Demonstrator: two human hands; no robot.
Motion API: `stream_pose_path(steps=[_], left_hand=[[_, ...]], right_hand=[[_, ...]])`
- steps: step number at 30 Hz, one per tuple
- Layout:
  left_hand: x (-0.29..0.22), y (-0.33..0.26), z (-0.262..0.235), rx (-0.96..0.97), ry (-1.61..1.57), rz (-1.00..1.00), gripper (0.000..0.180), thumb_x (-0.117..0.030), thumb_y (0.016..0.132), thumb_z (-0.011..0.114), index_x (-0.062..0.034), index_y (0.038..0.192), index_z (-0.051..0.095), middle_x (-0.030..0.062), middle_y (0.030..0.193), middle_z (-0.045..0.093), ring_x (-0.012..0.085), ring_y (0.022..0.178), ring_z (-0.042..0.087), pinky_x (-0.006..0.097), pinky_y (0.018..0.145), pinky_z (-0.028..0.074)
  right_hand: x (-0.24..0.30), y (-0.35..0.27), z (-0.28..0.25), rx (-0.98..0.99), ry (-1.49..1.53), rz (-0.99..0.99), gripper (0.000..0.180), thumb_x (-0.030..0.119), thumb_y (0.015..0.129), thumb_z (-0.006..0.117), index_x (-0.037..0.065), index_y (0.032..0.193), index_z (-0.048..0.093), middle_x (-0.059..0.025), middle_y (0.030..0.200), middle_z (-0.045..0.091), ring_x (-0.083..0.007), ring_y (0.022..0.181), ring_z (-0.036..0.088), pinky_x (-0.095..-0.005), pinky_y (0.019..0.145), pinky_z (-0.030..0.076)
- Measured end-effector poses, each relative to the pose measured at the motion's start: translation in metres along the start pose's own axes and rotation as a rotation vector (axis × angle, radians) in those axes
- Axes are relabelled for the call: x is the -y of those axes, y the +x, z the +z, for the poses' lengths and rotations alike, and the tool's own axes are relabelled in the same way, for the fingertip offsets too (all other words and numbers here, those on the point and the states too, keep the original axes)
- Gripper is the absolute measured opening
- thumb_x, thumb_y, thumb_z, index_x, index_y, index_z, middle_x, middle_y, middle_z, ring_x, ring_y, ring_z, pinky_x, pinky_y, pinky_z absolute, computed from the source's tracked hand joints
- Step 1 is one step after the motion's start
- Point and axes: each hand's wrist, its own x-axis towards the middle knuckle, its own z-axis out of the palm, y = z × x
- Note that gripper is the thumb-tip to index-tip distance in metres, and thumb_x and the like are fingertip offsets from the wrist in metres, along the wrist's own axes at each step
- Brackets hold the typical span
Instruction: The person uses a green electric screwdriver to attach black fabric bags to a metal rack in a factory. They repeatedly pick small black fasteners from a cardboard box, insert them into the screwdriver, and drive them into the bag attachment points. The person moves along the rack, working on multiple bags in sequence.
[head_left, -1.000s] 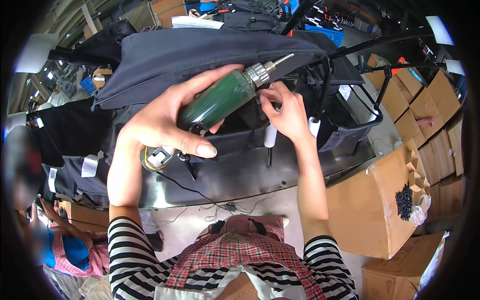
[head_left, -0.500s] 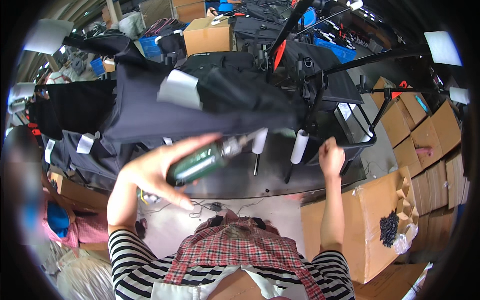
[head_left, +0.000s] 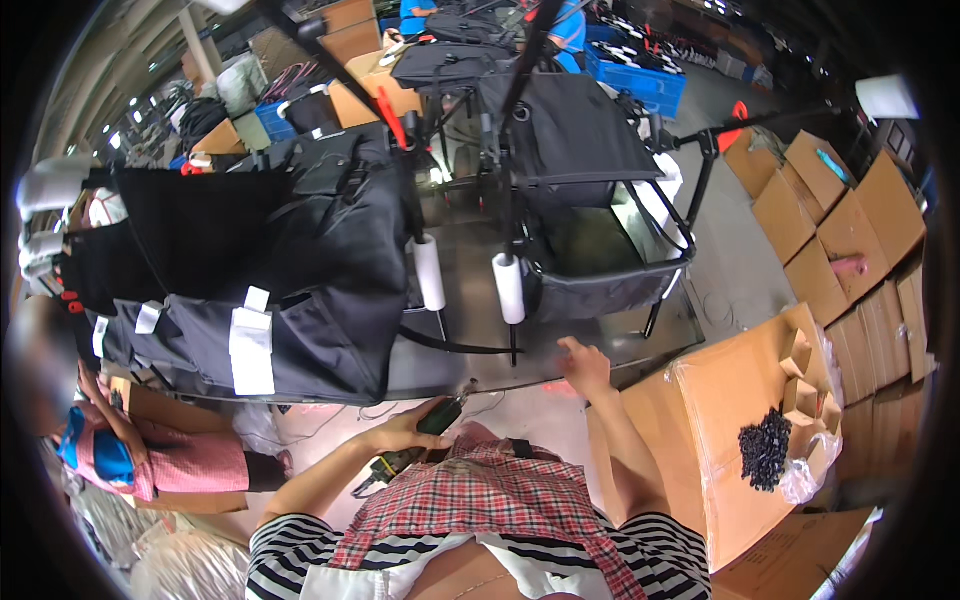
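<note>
A green power screwdriver (head_left: 441, 414) is gripped by my left hand (head_left: 402, 432), low in front of my apron, its tip toward the work table (head_left: 470, 372). My right hand (head_left: 586, 368) hovers by the table's front edge, fingers loosely apart and nothing seen in them. Beyond it stands a black fabric cart (head_left: 600, 292) with a tubular frame and an open basket. White foam sleeves (head_left: 508, 288) wrap some tubes. To the left, black fabric (head_left: 330, 335) with white labels (head_left: 252, 350) hangs over another frame. A black strap (head_left: 460, 346) lies between the two.
At the right stands a large carton (head_left: 690, 430) with a pile of small black parts (head_left: 765, 450). More open cartons (head_left: 850, 240) are stacked behind it. A co-worker (head_left: 200, 455) is at the left. Blue crates (head_left: 640, 80) stand at the back.
My left hand has drawn the screwdriver down toward my body, away from the fabric. My right hand has come left and nearer, its fist loosening. The left fabric now hangs lower, with the gap exposed.
</note>
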Motion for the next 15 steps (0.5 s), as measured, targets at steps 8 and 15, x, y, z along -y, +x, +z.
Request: stream_pose_path(steps=[8,15], left_hand=[[0.030,0.072,0.009,-0.038,-0.283,-0.116,0.096,-0.027,0.078,0.086,-0.0139,0.155,0.030,0.0120,0.103,0.064,0.0183,0.064,0.063,0.031,0.054,0.053],[0.096,0.224,-0.035,-0.267,-0.279,0.051,0.070,-0.016,0.079,0.082,-0.0106,0.137,0.043,0.0070,0.072,0.056,0.0195,0.044,0.056,0.034,0.041,0.049]], right_hand=[[-0.001,-0.038,0.009,0.213,-0.208,0.122,0.028,0.039,0.089,0.065,0.021,0.110,0.068,-0.0125,0.086,0.073,-0.0359,0.083,0.071,-0.0508,0.076,0.055],[-0.028,-0.174,-0.002,0.216,0.001,0.561,0.035,0.039,0.093,0.061,0.015,0.118,0.065,-0.0154,0.095,0.073,-0.0369,0.091,0.069,-0.0501,0.080,0.054]])
